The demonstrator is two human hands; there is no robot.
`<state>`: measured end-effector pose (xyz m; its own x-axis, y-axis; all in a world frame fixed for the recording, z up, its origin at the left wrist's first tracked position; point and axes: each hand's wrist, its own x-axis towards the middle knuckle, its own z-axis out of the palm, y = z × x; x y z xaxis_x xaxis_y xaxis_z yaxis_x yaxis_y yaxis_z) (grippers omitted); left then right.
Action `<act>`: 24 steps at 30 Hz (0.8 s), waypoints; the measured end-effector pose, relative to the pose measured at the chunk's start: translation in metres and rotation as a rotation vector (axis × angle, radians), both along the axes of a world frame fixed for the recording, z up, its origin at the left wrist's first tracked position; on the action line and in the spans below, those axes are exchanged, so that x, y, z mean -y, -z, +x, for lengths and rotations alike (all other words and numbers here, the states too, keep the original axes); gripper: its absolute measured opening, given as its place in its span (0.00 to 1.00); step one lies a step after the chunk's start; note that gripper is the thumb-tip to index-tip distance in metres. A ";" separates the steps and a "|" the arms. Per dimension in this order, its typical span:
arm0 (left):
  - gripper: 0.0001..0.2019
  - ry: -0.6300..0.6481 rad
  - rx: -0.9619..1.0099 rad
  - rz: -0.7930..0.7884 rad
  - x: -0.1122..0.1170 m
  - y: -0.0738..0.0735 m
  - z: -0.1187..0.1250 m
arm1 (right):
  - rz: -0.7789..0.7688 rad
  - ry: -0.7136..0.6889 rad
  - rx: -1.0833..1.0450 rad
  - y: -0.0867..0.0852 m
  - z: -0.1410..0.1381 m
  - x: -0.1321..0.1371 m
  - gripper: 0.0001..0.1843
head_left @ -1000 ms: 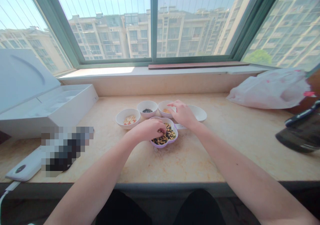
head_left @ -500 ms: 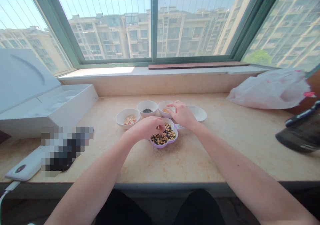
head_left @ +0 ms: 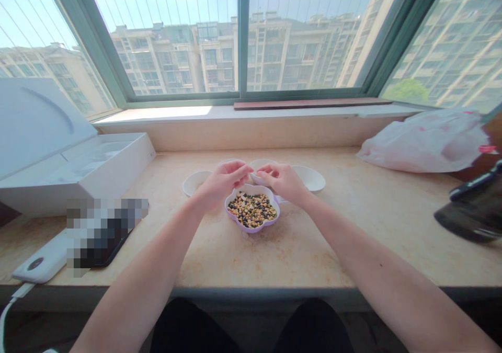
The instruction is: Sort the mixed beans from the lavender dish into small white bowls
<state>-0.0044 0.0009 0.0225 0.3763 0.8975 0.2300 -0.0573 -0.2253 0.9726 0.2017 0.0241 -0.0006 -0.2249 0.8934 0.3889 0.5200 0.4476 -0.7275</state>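
Observation:
A flower-shaped bowl (head_left: 254, 229), white inside and purple outside, holds mixed beans (head_left: 253, 212) in black, yellow and green, with a few pale flakes. My left hand (head_left: 225, 181) hovers just behind its left rim, fingertips pinched; whatever they hold is too small to make out. Fingers curled together, my right hand (head_left: 283, 179) is at a small white bowl (head_left: 259, 162) with a little yellowish content. My left hand partly covers two more white bowls, the left bowl (head_left: 190, 184) and the back bowl (head_left: 231, 160). Beside my right wrist sits a white dish (head_left: 314, 178).
To the left lie an open white box (head_left: 129, 159), a white power bank (head_left: 41, 264) with a cable, and a dark, blurred-out object (head_left: 105, 243). A plastic bag (head_left: 423, 144) and a dark container (head_left: 470, 217) are at the right. The counter's front edge runs before my knees.
My left hand has lifted out of the flower-shaped bowl and moved back and left. My right hand has lowered slightly, its fingers drawing together. Pale flakes now show on the beans.

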 end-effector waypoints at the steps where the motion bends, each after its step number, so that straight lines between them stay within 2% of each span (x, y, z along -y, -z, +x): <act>1: 0.17 0.009 0.079 -0.057 0.001 0.000 0.001 | -0.051 -0.061 -0.056 -0.001 -0.002 0.002 0.10; 4: 0.18 0.043 0.238 -0.200 0.001 0.001 0.002 | -0.142 -0.202 -0.217 -0.001 -0.008 0.009 0.14; 8: 0.17 0.047 0.254 -0.317 -0.001 0.006 0.004 | -0.088 -0.209 -0.372 0.003 -0.015 0.014 0.20; 10: 0.17 0.044 0.231 -0.340 -0.001 0.010 0.006 | -0.031 -0.206 -0.354 0.005 -0.017 0.016 0.21; 15: 0.18 0.050 0.197 -0.367 -0.001 0.019 0.011 | 0.051 -0.143 -0.233 0.004 -0.017 0.016 0.17; 21: 0.19 -0.010 0.095 -0.303 -0.002 0.023 0.013 | 0.209 -0.095 -0.100 0.003 -0.013 0.014 0.17; 24: 0.18 -0.100 -0.177 -0.111 -0.002 0.024 0.014 | 0.256 -0.082 -0.017 0.002 -0.007 0.008 0.11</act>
